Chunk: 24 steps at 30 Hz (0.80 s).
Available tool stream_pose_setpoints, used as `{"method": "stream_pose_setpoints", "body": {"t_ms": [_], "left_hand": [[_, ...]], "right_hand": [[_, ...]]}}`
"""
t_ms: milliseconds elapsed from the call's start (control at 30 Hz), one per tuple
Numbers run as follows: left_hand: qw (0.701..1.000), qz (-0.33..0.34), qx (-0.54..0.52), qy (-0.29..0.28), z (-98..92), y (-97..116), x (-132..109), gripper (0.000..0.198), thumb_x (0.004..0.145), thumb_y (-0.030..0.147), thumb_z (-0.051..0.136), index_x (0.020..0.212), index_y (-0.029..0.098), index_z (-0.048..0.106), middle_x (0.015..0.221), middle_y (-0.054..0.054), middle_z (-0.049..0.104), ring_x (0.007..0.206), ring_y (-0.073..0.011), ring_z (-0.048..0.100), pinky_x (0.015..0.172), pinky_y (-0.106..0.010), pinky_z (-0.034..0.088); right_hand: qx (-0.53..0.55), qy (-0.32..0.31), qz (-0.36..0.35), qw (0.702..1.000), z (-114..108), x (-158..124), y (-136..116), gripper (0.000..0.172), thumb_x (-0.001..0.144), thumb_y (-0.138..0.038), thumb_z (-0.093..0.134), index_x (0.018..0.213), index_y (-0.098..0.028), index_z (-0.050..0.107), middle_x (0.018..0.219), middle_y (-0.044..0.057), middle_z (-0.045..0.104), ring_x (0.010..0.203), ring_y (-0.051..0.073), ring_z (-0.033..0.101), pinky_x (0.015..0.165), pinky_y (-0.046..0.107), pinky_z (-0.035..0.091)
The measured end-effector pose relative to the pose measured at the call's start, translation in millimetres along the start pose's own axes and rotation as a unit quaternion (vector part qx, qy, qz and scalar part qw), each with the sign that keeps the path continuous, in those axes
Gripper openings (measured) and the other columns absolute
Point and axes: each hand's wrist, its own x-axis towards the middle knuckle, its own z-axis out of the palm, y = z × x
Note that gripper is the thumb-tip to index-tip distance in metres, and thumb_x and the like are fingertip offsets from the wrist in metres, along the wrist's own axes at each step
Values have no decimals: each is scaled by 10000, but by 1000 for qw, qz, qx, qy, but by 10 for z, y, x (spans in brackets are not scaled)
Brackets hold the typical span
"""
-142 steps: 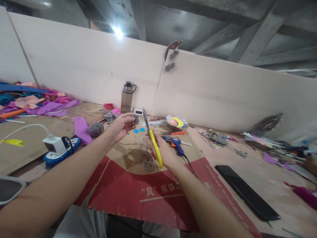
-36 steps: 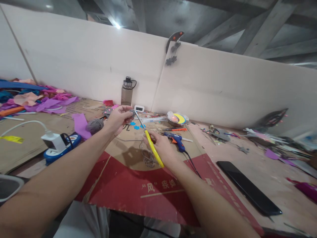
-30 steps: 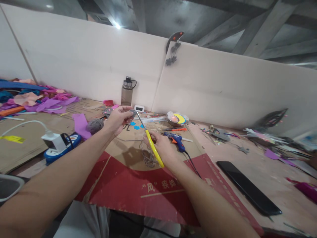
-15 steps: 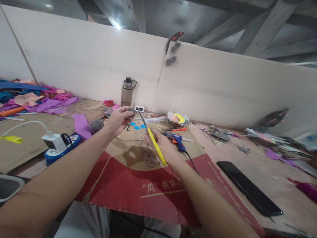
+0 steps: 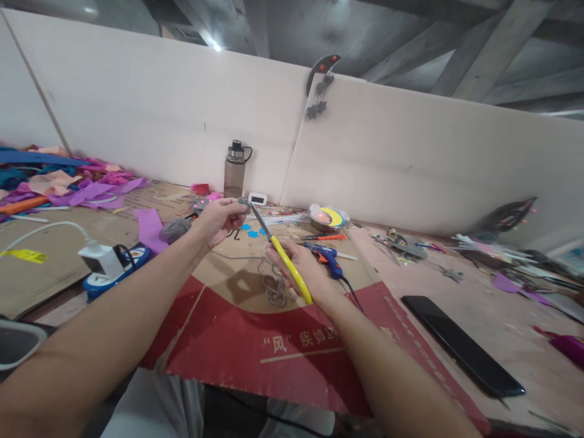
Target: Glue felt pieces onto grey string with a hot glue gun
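Note:
Between the thumb and fingers of my left hand [image 5: 220, 219] is a small grey yarn-wrapped piece [image 5: 245, 204]; its exact shape is partly hidden. My right hand [image 5: 298, 264] is closed around the yellow handles of scissors [image 5: 292, 274], whose blades point up and left, with the tips at the grey piece's right edge. A grey ball of yarn [image 5: 174, 230] rests behind my left wrist. Loose grey yarn [image 5: 274, 291] lies tangled on the cardboard below my hands. Several blue flower cut-outs [image 5: 252, 233] lie just beyond.
A blue glue gun [image 5: 329, 261] lies right of my right hand, its cord running forward. A black phone [image 5: 463, 347] is on the right. A bottle [image 5: 234, 173] stands by the white board. At left are a power strip [image 5: 116, 271] with a charger and piled coloured scraps [image 5: 91, 188].
The scissors' tips have dipped slightly, and the handles have swung a little to the right. My left hand keeps its hold on the grey piece, almost unmoved.

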Motion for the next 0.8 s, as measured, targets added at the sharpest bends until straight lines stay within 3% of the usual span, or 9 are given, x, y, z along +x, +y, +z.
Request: {"method": "stream_pose_setpoints", "body": {"t_ms": [300, 633, 800], "left_hand": [[999, -30, 14, -3, -81, 73, 27, 107, 582, 124, 709, 610, 105, 608, 577, -25, 572, 479, -61, 507, 422, -159, 402], [997, -51, 49, -28, -142, 119, 50, 134, 589, 140, 722, 575, 120, 591, 558, -30, 556, 479, -65, 497, 426, -169, 400], [996, -52, 62, -27, -141, 157, 34, 154, 571, 146, 735, 567, 118, 584, 558, -25, 552, 463, -56, 475, 412, -161, 379]], "right_hand": [[-3, -37, 12, 999, -48, 16, -24, 364, 818, -473, 474, 1012, -206, 626, 535, -28, 545, 370, 87, 429, 374, 210, 345], [-33, -29, -39, 998, -73, 53, -20, 331, 810, -399, 486, 999, -185, 652, 733, 24, 640, 527, 110, 521, 484, 226, 419], [-76, -25, -57, 995, -109, 37, -24, 323, 816, -407, 483, 1003, -216, 663, 707, 12, 637, 544, 124, 528, 494, 230, 409]]}}
